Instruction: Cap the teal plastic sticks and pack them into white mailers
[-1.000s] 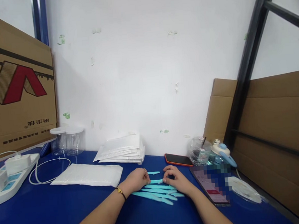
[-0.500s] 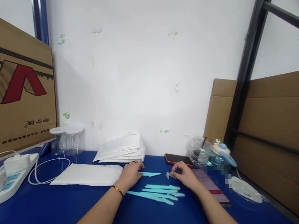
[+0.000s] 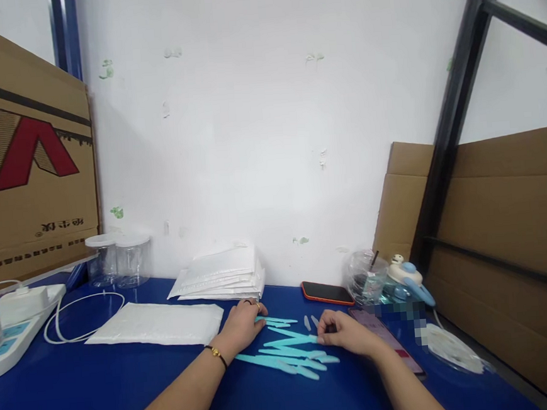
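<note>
My left hand (image 3: 245, 322) is closed on the handle ends of teal eyebrow razors (image 3: 283, 322), whose blade ends point right from under its fingers. My right hand (image 3: 344, 332) pinches the right-hand end of another teal eyebrow razor (image 3: 293, 340) lying on the table. Just above those fingertips are two small clear blade caps (image 3: 307, 323), loose on the blue surface. Several more eyebrow razors (image 3: 285, 359) with pale caps on lie fanned out below, between my forearms. The fingertips of my left hand partly hide what they hold.
A white padded mailer (image 3: 154, 323) lies left of my left hand, with a stack of mailers (image 3: 219, 272) behind. An orange-edged phone (image 3: 328, 292), a tablet-like screen (image 3: 383, 335) and a plastic cup (image 3: 367, 276) are at right. Clear jars (image 3: 133, 260) and a power strip (image 3: 16, 339) stand left.
My right hand has moved down from a clear cap to the end of a razor. Loose caps now lie on the table, and a second razor blade shows beside my left fingers.
</note>
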A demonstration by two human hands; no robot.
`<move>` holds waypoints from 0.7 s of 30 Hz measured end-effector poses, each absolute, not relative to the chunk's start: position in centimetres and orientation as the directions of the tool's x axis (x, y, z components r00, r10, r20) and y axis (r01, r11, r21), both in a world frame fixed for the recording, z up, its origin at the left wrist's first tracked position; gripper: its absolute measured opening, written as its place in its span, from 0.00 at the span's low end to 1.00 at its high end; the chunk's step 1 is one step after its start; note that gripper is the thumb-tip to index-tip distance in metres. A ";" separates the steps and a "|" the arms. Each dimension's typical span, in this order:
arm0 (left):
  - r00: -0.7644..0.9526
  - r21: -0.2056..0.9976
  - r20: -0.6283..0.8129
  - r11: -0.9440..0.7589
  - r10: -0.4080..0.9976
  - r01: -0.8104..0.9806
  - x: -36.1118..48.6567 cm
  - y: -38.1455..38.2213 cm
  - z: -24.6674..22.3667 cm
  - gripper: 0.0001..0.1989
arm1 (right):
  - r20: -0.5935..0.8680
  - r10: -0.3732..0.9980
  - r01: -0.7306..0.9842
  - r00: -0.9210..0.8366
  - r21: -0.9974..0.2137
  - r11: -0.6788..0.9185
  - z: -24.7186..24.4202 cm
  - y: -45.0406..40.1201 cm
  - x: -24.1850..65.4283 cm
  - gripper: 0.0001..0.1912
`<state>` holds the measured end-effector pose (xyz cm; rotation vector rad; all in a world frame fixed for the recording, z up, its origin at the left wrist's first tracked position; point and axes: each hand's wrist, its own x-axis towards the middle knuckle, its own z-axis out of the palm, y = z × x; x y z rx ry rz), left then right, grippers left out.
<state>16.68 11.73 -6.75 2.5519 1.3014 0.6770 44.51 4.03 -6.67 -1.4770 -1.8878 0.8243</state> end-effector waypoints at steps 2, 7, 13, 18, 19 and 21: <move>0.485 0.403 0.366 -0.605 0.794 0.686 16.9 11.2 -6.0 0.11 | 0.118 0.976 0.586 -0.184 -0.784 0.205 -6.3 4.0 44.2 0.11; 0.632 0.477 0.356 -0.715 0.688 0.511 17.9 9.6 -4.8 0.16 | 0.218 0.965 0.403 -0.148 -0.877 0.260 -6.2 4.4 42.2 0.12; 0.623 0.438 0.299 -0.684 0.723 0.584 17.6 10.8 -5.0 0.11 | 0.247 0.965 0.360 -0.091 -0.895 0.263 -7.3 5.5 42.5 0.12; 0.498 0.374 0.317 -0.589 0.807 0.717 15.8 12.4 -5.1 0.11 | 0.305 0.951 0.648 0.045 -0.734 0.204 -8.1 6.1 44.6 0.08; 0.494 0.359 0.316 -0.584 0.810 0.728 15.7 12.5 -5.3 0.11 | 0.313 0.948 0.719 0.057 -0.672 0.179 -8.1 6.0 44.7 0.07; 0.500 0.327 0.314 -0.586 0.807 0.741 15.5 12.7 -5.6 0.09 | 0.352 0.934 0.811 0.054 -0.561 0.165 -7.8 5.8 44.5 0.04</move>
